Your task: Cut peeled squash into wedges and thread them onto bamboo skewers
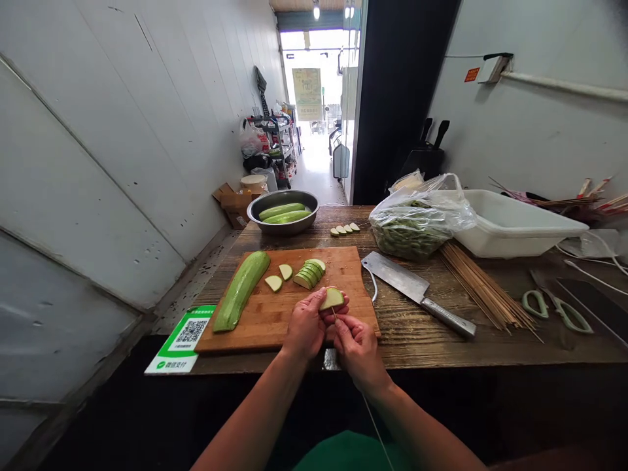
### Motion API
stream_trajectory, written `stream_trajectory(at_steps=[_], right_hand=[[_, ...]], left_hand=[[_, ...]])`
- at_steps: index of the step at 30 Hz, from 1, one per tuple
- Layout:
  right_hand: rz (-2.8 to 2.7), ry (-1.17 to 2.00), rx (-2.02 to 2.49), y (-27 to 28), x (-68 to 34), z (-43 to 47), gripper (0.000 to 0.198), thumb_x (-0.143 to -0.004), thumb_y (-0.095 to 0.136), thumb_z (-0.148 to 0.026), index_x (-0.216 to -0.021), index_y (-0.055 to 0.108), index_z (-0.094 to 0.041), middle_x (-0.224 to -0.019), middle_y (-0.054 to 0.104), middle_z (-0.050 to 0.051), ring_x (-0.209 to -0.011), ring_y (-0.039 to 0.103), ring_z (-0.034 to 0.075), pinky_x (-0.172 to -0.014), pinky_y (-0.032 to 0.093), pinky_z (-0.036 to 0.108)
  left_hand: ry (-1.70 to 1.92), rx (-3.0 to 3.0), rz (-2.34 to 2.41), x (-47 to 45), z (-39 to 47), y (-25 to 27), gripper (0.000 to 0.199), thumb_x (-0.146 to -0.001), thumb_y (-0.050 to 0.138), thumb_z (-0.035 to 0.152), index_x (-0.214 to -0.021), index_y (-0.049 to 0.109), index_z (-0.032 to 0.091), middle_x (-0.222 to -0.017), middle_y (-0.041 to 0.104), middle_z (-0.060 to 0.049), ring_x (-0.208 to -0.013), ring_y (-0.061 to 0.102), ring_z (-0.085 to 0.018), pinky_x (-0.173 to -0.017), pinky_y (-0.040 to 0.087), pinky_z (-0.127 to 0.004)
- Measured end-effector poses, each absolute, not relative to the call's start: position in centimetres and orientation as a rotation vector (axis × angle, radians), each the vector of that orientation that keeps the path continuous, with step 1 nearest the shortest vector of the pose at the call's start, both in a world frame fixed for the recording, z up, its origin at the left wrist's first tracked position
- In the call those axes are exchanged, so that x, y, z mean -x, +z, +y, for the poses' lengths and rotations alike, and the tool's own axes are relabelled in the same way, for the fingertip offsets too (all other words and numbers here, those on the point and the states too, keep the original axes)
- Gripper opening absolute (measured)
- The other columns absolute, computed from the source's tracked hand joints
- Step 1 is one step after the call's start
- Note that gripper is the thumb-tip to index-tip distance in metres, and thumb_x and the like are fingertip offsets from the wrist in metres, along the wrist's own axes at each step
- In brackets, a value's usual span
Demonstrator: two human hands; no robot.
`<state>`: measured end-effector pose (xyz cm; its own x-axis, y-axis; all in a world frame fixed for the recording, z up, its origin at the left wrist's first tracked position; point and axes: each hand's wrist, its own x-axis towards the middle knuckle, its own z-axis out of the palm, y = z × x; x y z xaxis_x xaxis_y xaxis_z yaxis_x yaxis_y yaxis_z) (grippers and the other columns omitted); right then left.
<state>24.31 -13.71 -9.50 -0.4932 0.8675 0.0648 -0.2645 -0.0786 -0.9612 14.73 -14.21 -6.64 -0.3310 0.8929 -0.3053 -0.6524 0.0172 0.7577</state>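
Observation:
My left hand (310,325) is closed on a half-round zucchini slice (332,299), held up over the front edge of the cutting board. Between the fingers of my right hand (359,348) is a thin wooden skewer (377,428), its upper end at the slice's lower edge; how deep it goes in I cannot tell. On the wooden cutting board (275,325) lie a long zucchini piece (241,291), two loose slices (273,282) and a leaning row of cut slices (309,273). Behind the board, several slices sit on a skewer (345,229).
A cleaver (400,278) lies right of the board, then a bundle of skewers (485,288) and scissors (559,307). Farther back are a metal bowl (283,227) of zucchini, a plastic bag of greens (417,226) and a white tub (520,229). A QR-code card (184,340) lies front left.

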Motion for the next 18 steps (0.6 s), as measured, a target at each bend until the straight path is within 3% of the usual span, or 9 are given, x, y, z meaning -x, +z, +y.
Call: stream_trajectory(at_steps=[6,18], right_hand=[[-1.304,1.762,0.721,-10.3,-24.1,-13.6,0.030,-0.080,0.051,-0.042,-0.075,0.058,-0.013,-0.046,0.033,-0.008,-0.040,0.024,0.005,-0.038,0.020,0.019],[-1.264,1.756,0.707,-10.9,-23.8,-13.7,0.029,-0.083,0.049,-0.040,-0.074,0.054,-0.013,-0.044,0.035,-0.009,-0.037,0.025,0.004,-0.036,0.018,0.018]], left_hand=[[1.600,-0.349,1.056,-14.7,-14.2,-6.6,0.016,-0.079,0.051,0.018,-0.088,0.059,0.007,-0.080,0.067,-0.015,-0.075,0.065,-0.024,-0.067,0.053,-0.033],[1.583,-0.372,1.044,-14.7,-14.1,-7.0,0.015,-0.077,0.054,0.019,-0.085,0.060,0.008,-0.079,0.067,-0.014,-0.075,0.065,-0.023,-0.064,0.052,-0.029]])
